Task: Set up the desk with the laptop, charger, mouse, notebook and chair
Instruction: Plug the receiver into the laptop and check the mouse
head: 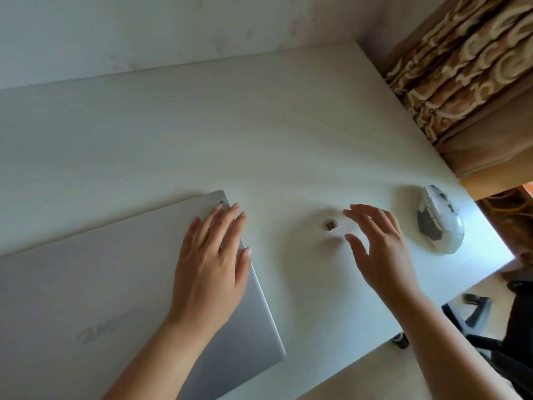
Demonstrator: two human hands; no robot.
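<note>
The closed silver laptop [115, 284] lies flat on the white worktop [259, 125], close to the person and toward the left. The left hand [212, 261] rests on its lid near the far right corner, with the fingers straight and flat. It grips nothing.

A little further out, the right hand [377, 249] hangs just over the worktop. Its fingers are spread wide and it holds nothing. Just beside its fingertips sits a tiny brown plug [330, 225], maybe the mouse's little stick. It is too small to tell for sure.

Past the right hand, the white and grey mouse [440, 219] lies near the right edge of the worktop. The black chair [490, 342] stands on the floor below that edge. No charger or notebook can be seen.

The tiny plug could go wrong. It looks easy to flick away or drop if the fingers pinch it badly. The mouse could also fall off if the hand bumps it, since it sits so near the edge.
</note>
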